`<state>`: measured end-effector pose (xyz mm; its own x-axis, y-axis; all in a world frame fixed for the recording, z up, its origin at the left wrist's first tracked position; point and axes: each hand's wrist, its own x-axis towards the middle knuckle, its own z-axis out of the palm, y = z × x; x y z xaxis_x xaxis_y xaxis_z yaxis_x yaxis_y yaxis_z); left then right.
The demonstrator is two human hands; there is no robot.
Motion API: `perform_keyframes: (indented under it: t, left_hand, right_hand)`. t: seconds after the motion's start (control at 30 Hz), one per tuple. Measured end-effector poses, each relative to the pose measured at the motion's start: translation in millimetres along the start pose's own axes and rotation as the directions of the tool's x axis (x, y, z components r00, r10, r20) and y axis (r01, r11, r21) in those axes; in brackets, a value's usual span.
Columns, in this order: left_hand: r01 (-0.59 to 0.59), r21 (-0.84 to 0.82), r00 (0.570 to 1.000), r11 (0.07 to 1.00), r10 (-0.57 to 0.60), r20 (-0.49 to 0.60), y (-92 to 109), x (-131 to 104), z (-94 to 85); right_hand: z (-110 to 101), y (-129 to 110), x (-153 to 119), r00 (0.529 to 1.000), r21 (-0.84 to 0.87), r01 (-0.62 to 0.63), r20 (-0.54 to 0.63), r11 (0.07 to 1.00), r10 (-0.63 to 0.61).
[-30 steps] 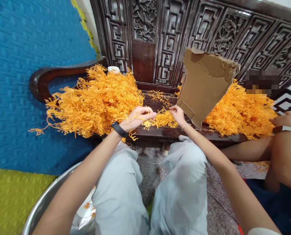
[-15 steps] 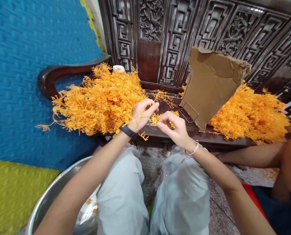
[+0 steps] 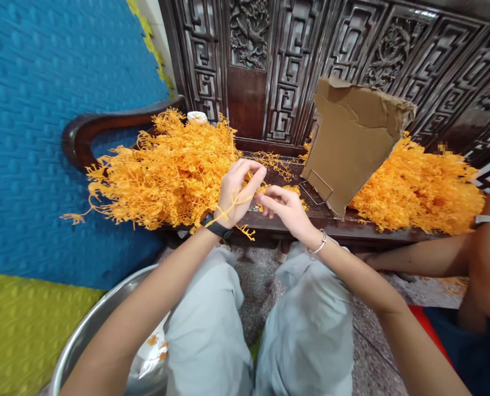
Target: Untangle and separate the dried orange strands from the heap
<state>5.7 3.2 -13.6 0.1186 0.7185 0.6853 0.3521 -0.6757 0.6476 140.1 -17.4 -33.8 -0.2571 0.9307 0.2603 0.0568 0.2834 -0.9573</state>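
Note:
My left hand [image 3: 238,190] is closed in a pinch on a thin, branching orange plastic sprig [image 3: 231,207], whose stems lie across the back of the hand and wrist. Close by on the right, my right hand [image 3: 285,208] has its thumb and fingers drawn together near the left fingertips; what they hold, if anything, is too small to make out. Left of my hands rises a big heap of orange sprigs [image 3: 174,170]. Loose orange pieces [image 3: 275,164] lie on the dark wooden bench [image 3: 265,220] behind and under the hands.
A bent cardboard sheet [image 3: 352,143] stands on the bench, with a wire frame [image 3: 317,187] at its foot. Beyond it is another orange heap [image 3: 422,187], beside another person's arm [image 3: 426,256]. A metal basin [image 3: 88,316] sits at lower left, near my knees.
My right hand has moved slightly left and up, closer to my left fingertips. The left hand keeps the sprig. The other person's arm at the right has shifted a little.

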Motion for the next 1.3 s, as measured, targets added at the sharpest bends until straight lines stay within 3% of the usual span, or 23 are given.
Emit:
perform_keyframes:
  t: [0.17,0.37,0.47,0.67,0.8,0.9,1.0,1.13,1.3]
  left_hand:
    - [-0.016,-0.009,0.999,1.000,0.017,0.038,-6,-1,-1.6]
    - [-0.116,0.016,0.987,0.993,0.114,0.115,-8,-1,-2.8]
    - [-0.046,0.002,0.989,0.999,0.045,0.141,-5,-2,-1.2]
    - [0.179,-0.133,0.983,0.975,-0.172,0.063,-2,-2,2.0]
    - [0.343,-0.236,0.934,0.909,-0.305,0.184,-2,-1,1.4]
    - [0.444,-0.303,0.874,0.843,-0.333,0.353,-5,-1,0.7]
    - [0.486,-0.348,0.843,0.801,-0.325,0.429,-6,-1,-1.4]
    - [0.498,-0.380,0.844,0.780,-0.333,0.421,-8,1,-5.9]
    - [0.462,-0.354,0.878,0.813,-0.363,0.311,-9,3,-6.8]
  right_hand:
    - [-9,-5,6,0.989,0.242,-0.039,-0.127,0.969,0.071]
    - [-11,-2,8,0.982,0.312,-0.131,-0.088,0.941,0.166]
    - [-10,3,8,0.985,0.250,-0.079,-0.132,0.965,0.115]
    - [-13,1,7,0.960,0.124,0.191,-0.232,0.974,-0.159]
    - [-18,-3,6,0.955,0.037,0.255,-0.164,0.966,-0.246]
    - [-22,-3,5,0.960,0.009,0.271,-0.076,0.962,-0.270]
    - [-25,-3,6,0.959,-0.011,0.282,-0.034,0.959,-0.282]
    - [-27,-2,7,0.965,-0.057,0.251,-0.061,0.966,-0.255]
    - [-28,-2,7,0.979,-0.031,0.158,-0.127,0.987,-0.161]
